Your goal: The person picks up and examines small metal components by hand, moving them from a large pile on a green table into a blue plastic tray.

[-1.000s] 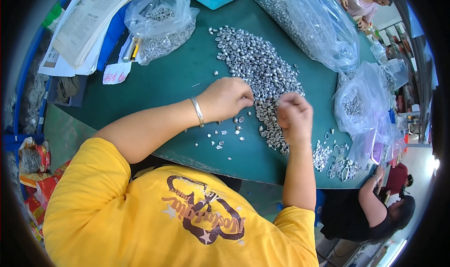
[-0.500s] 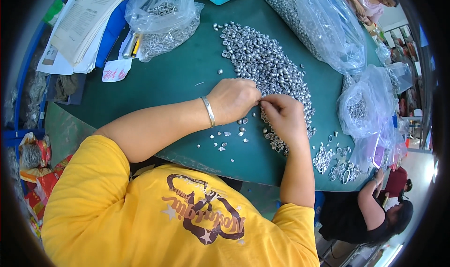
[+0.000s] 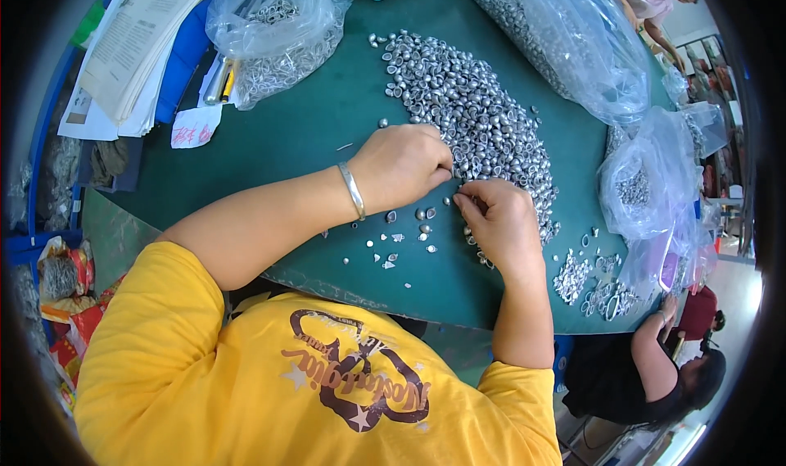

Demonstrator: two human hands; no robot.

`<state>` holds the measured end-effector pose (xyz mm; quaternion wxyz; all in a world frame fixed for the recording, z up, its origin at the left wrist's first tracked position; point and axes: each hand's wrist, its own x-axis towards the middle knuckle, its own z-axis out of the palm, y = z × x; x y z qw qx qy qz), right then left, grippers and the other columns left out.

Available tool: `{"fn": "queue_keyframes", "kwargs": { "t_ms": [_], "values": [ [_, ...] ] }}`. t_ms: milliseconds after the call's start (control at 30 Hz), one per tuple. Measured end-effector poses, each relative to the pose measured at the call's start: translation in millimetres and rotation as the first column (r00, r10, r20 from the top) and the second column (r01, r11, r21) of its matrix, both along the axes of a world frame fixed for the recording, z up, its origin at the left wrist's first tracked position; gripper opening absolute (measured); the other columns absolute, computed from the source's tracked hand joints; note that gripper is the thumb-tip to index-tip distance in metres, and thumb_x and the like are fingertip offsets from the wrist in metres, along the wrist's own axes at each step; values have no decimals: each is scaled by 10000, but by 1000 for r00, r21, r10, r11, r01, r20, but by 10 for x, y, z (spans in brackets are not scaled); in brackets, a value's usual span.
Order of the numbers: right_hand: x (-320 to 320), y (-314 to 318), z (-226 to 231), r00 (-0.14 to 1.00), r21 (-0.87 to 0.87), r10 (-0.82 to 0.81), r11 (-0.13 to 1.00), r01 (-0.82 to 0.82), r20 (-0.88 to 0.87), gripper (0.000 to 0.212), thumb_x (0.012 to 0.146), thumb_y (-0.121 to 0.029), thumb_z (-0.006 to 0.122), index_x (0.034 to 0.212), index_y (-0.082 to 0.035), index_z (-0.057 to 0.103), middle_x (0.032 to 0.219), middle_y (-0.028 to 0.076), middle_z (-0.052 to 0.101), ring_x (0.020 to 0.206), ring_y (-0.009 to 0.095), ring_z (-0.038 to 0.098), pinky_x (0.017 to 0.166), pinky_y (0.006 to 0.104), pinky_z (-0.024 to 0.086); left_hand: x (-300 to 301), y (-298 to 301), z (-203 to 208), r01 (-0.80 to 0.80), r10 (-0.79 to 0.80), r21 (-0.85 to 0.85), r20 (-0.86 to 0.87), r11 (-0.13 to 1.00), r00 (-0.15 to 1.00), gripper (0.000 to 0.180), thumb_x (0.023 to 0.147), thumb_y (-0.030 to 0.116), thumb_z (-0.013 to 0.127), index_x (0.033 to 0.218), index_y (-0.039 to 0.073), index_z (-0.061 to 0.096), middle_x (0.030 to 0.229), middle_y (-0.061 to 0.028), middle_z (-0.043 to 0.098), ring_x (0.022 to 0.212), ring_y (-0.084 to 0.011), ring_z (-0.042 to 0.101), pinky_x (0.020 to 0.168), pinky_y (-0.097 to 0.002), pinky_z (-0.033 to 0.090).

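Metal pieces [image 3: 471, 89], heaped on the green tabletop [image 3: 286, 142] beside the left hand [image 3: 401, 167] and right hand [image 3: 503, 220], could scatter, we judge, if either hand brushes them; fingers [image 3: 443, 158] curl pinched, any grasp we cannot tell; heap's long axis runs far-left to near-right, pieces facing mixed ways.

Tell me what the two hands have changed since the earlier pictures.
The right hand came left to meet the left hand at the fingertips, then drew slightly back toward the person, so a small gap now shows. Whether either grip took or released a piece can't be made out. The pile of metal pieces and the clear bag at upper left look unchanged.
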<state>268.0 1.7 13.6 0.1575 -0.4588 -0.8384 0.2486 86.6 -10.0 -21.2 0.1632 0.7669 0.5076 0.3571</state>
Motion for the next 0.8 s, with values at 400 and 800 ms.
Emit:
{"fn": "queue_keyframes", "kwargs": {
  "t_ms": [400,800],
  "values": [
    [-40,-5,-28,991,32,-123,992,122,47,117,730,-143,651,783,-41,628,747,120,619,700,297,603,627,384,477,-23,25,32,-14,21,-62,127,998,992,59,733,95,643,754,41,632,717,-89,580,674,-246,576,601,-333,466],
    [-10,26,10,995,-106,-100,990,96,-27,75,737,-95,624,786,-42,646,739,119,626,686,281,612,618,364,488,45,-1,-43,63,-56,107,-61,992,997,96,721,119,670,778,51,633,678,-70,552,638,-223,569,571,-321,466]
  ]
}}
